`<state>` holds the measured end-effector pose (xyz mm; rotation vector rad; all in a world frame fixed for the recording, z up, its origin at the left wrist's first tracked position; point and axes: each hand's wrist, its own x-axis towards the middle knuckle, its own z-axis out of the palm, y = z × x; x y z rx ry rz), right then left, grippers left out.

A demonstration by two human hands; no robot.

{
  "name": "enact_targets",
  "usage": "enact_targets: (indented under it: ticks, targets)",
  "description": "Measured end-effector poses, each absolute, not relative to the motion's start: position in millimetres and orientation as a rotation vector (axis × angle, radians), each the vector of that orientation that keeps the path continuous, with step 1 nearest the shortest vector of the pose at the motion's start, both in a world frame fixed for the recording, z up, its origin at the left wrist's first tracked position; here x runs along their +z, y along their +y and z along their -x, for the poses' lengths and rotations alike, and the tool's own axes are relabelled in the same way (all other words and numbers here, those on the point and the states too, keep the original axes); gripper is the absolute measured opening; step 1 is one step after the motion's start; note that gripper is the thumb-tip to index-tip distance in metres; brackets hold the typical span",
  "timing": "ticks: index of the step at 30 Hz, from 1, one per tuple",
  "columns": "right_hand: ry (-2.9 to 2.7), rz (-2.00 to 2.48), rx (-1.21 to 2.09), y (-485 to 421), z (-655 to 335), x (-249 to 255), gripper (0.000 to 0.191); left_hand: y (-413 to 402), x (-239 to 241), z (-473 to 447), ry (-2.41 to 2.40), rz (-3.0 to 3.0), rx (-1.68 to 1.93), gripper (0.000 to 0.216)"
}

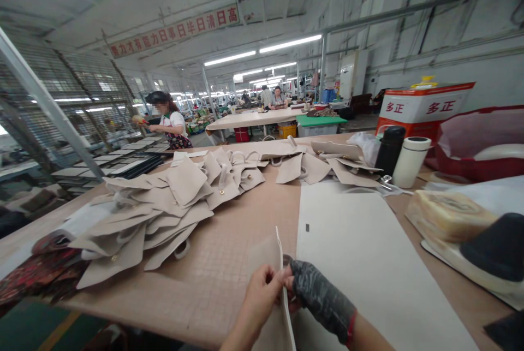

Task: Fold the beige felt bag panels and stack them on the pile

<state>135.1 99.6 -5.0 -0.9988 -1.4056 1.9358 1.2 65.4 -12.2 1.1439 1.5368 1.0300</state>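
A beige bag panel (264, 255) stands on edge near the front of the table, its pale rim facing me. My left hand (262, 291) pinches the panel from its left side, thumb and fingers together at the edge. From the other side my right hand (292, 280), in a dark grey sleeve or fingerless glove, closes on the same edge; its fingers are partly hidden behind the panel. A brownish loop, perhaps a handle, shows just above the right fingers. Under the right forearm lies a large white sheet (352, 242).
Beige panels with handles (180, 187) are heaped at the left, more (311, 165) along the back. At right stand a black bottle (389, 152), a white bottle (411, 162), a red-and-white box (421, 108) and a yellowish wrapped block (454, 214). A co-worker (170, 122) is beyond the table.
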Motion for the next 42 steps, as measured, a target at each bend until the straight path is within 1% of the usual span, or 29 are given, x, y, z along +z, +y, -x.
enact_targets:
  ticks: [6, 10, 13, 15, 17, 19, 23, 24, 26, 28, 29, 31, 33, 36, 40, 42]
  targets:
    - [-1.355, 1.066, 1.815, 93, -127, -24, 0.027, 62, -15, 3, 1.491, -1.166, 1.018, 0.038]
    - [-1.374, 1.192, 1.693, 106, -139, -36, 0.019, 57, -7, 18, 1.569, -1.199, 1.061, 0.032]
    - [-1.403, 1.302, 1.488, 126, -163, -35, 0.014, 49, 7, 32, 1.666, -1.219, 1.198, 0.031]
    - [-1.424, 1.332, 1.353, 137, -174, -29, 0.015, 44, 18, 35, 1.683, -1.299, 1.240, 0.030]
    - [-1.442, 1.330, 1.305, 141, -176, -20, 0.018, 42, 26, 30, 1.694, -1.419, 1.246, 0.031]
    - [-1.452, 1.311, 1.350, 136, -168, -12, 0.024, 43, 30, 21, 1.730, -1.536, 1.250, 0.031]
    - [-1.486, 1.287, 1.493, 106, -151, -11, 0.057, 53, 28, 11, 1.804, -1.605, 1.303, 0.031]
    - [-1.518, 1.282, 1.540, 98, -150, -14, 0.063, 56, 27, 11, 1.802, -1.571, 1.328, 0.031]
    - [-1.561, 1.251, 1.634, 85, -153, -19, 0.065, 59, 24, 13, 1.771, -1.481, 1.372, 0.032]
    - [-1.497, 1.216, 1.689, 75, -157, -20, 0.063, 59, 23, 14, 1.728, -1.412, 1.389, 0.032]
    - [-1.433, 1.212, 1.666, 71, -158, -18, 0.062, 59, 23, 13, 1.712, -1.397, 1.389, 0.032]
    - [-1.366, 1.224, 1.561, 65, -158, -14, 0.062, 58, 24, 9, 1.691, -1.398, 1.373, 0.031]
    - [-1.438, 1.224, 1.422, 61, -155, -11, 0.059, 57, 25, 5, 1.684, -1.414, 1.367, 0.031]
    - [-1.586, 1.178, 1.329, 60, -156, -16, 0.047, 55, 26, 4, 1.703, -1.446, 1.376, 0.031]
    - [-1.679, 1.343, 1.170, 78, -182, -24, 0.029, 50, 28, 12, 1.739, -1.508, 1.402, 0.029]
    - [-1.691, 1.396, 1.031, 93, -197, -19, 0.026, 48, 30, 14, 1.746, -1.518, 1.426, 0.029]
